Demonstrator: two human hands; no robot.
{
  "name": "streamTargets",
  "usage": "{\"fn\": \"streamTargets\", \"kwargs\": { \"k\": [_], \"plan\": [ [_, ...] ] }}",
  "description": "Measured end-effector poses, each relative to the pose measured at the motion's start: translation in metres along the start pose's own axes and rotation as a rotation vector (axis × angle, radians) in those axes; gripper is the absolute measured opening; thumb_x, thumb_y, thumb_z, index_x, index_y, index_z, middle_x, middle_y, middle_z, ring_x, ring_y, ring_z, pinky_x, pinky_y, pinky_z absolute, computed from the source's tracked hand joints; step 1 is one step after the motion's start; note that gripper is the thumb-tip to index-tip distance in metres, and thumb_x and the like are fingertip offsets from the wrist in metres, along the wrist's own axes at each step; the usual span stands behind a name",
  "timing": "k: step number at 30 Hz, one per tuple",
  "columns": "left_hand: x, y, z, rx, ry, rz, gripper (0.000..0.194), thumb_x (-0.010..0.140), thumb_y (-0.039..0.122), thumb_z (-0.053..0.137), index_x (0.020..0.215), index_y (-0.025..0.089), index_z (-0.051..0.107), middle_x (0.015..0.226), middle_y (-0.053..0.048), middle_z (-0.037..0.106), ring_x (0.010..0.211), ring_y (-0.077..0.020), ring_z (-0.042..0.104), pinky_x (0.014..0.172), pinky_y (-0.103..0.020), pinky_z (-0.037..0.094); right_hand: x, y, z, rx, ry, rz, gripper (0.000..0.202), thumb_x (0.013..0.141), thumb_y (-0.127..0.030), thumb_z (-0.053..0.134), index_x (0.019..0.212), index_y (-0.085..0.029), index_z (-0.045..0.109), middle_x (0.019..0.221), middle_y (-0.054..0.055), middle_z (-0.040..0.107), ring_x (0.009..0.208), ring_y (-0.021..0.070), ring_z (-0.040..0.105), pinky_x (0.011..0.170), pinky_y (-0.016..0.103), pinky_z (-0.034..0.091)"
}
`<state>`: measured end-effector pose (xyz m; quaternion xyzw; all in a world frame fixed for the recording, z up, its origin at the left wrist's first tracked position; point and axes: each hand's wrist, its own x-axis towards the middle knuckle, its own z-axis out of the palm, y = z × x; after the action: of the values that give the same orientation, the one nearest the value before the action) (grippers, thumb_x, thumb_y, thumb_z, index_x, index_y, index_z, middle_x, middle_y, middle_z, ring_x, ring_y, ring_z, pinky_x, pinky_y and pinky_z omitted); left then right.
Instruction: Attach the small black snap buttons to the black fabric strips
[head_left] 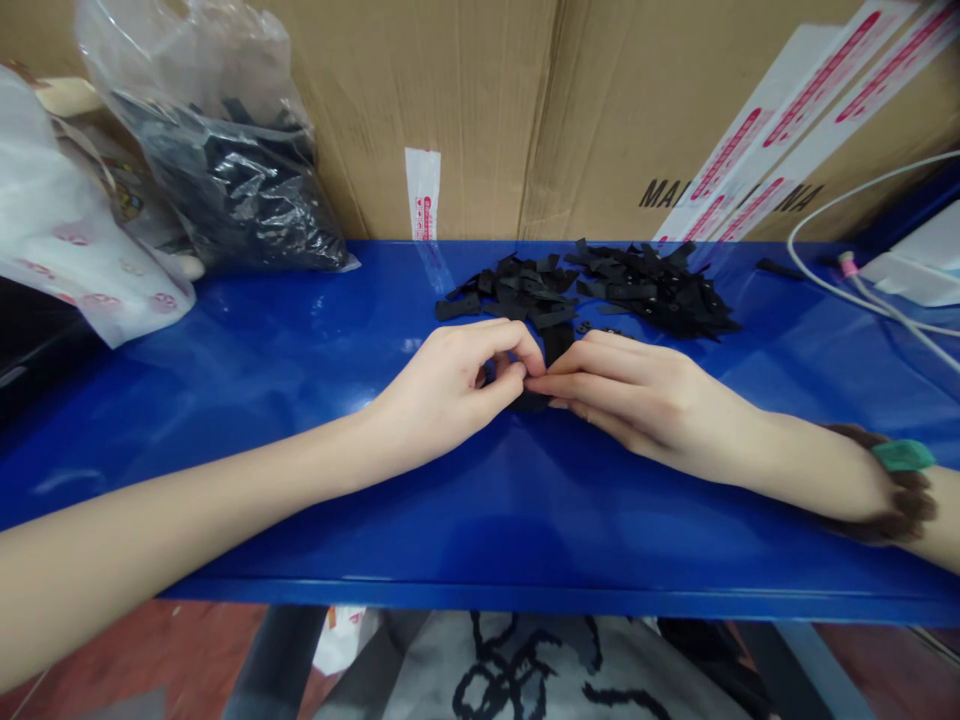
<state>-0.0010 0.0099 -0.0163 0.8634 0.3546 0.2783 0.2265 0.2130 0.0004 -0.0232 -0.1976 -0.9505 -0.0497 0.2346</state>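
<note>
My left hand [457,390] and my right hand [652,400] meet over the blue table [450,520], fingertips almost touching. Both have thumb and fingers pinched on a small black strip [531,401], mostly hidden by the fingers. Just behind my fingers another black piece [557,343] shows. Beyond the hands lie two heaps of short black strips, a left heap [517,285] and a larger right heap [660,285]. Tiny dark bits [589,327] rest between the heaps and my right hand.
A clear bag of black pieces [247,190] stands at the back left, beside a white printed bag [97,240]. Cardboard boxes [465,100] line the back edge. White cables [870,295] and a white device [919,260] are at the right.
</note>
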Motion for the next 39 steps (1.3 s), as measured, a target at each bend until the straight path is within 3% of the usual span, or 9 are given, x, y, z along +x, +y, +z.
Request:
{"fn": "streamTargets", "kwargs": {
  "k": [8, 12, 16, 20, 22, 26, 35, 39],
  "plan": [
    [-0.002, 0.003, -0.004, 0.009, 0.076, 0.024, 0.016, 0.089, 0.013, 0.048, 0.088, 0.017, 0.064, 0.085, 0.001, 0.065, 0.071, -0.0087, 0.058, 0.063, -0.021, 0.042, 0.000, 0.000, -0.003, 0.013, 0.052, 0.013, 0.020, 0.096, -0.017, 0.044, 0.104, -0.014, 0.062, 0.099, 0.010, 0.065, 0.089, 0.0166, 0.060, 0.076, 0.032, 0.052],
    [-0.001, 0.001, -0.006, 0.132, 0.112, 0.064, 0.016, 0.089, 0.013, 0.049, 0.088, 0.018, 0.064, 0.084, 0.001, 0.066, 0.075, -0.0111, 0.055, 0.070, -0.024, 0.044, 0.000, 0.000, -0.003, 0.002, 0.063, 0.022, 0.019, 0.096, -0.017, 0.044, 0.102, -0.016, 0.062, 0.099, 0.009, 0.066, 0.088, 0.0167, 0.060, 0.075, 0.032, 0.051],
    [0.001, -0.004, -0.009, 0.391, 0.112, 0.095, 0.021, 0.090, 0.020, 0.051, 0.105, 0.019, 0.065, 0.117, -0.004, 0.064, 0.110, -0.0201, 0.053, 0.097, -0.035, 0.042, 0.000, 0.000, -0.005, -0.038, 0.080, 0.007, 0.019, 0.096, -0.017, 0.045, 0.103, -0.015, 0.062, 0.103, 0.009, 0.067, 0.090, 0.0168, 0.061, 0.076, 0.032, 0.051],
    [0.003, -0.013, -0.008, 0.575, 0.028, -0.058, 0.042, 0.093, 0.036, 0.050, 0.131, 0.019, 0.055, 0.149, -0.011, 0.041, 0.141, -0.0319, 0.029, 0.112, -0.050, 0.029, -0.001, 0.000, -0.005, -0.114, 0.067, -0.033, 0.017, 0.094, -0.014, 0.048, 0.103, -0.012, 0.062, 0.096, 0.009, 0.068, 0.085, 0.0181, 0.060, 0.072, 0.033, 0.051],
    [0.004, -0.017, -0.006, 0.595, -0.039, -0.158, 0.050, 0.095, 0.045, 0.044, 0.138, 0.020, 0.049, 0.153, -0.014, 0.034, 0.143, -0.0340, 0.027, 0.113, -0.053, 0.027, -0.002, 0.000, -0.005, -0.151, 0.075, -0.058, 0.018, 0.094, -0.012, 0.047, 0.103, -0.010, 0.062, 0.095, 0.010, 0.069, 0.084, 0.0189, 0.059, 0.071, 0.033, 0.052],
    [0.004, -0.019, -0.004, 0.571, -0.118, -0.221, 0.058, 0.096, 0.054, 0.034, 0.141, 0.020, 0.044, 0.152, -0.015, 0.036, 0.140, -0.0309, 0.034, 0.112, -0.050, 0.029, -0.001, -0.002, -0.005, -0.209, 0.076, -0.096, 0.021, 0.095, -0.012, 0.042, 0.102, -0.009, 0.062, 0.092, 0.011, 0.069, 0.084, 0.0191, 0.059, 0.070, 0.034, 0.052],
    [0.004, -0.014, -0.005, 0.596, -0.074, -0.221, 0.053, 0.096, 0.053, 0.035, 0.136, 0.021, 0.050, 0.147, -0.010, 0.044, 0.131, -0.0293, 0.044, 0.106, -0.049, 0.037, -0.002, 0.002, -0.007, -0.193, 0.064, -0.080, 0.021, 0.095, -0.014, 0.046, 0.102, -0.010, 0.066, 0.093, 0.008, 0.070, 0.084, 0.0193, 0.060, 0.069, 0.034, 0.051],
    [0.006, -0.017, -0.004, 0.634, -0.048, -0.238, 0.053, 0.096, 0.052, 0.038, 0.139, 0.023, 0.046, 0.152, -0.010, 0.036, 0.141, -0.0307, 0.032, 0.110, -0.052, 0.032, -0.003, 0.004, -0.009, -0.218, 0.085, -0.037, 0.019, 0.093, -0.015, 0.051, 0.102, -0.012, 0.068, 0.093, 0.007, 0.070, 0.080, 0.0188, 0.060, 0.068, 0.034, 0.049]
  ]
}}
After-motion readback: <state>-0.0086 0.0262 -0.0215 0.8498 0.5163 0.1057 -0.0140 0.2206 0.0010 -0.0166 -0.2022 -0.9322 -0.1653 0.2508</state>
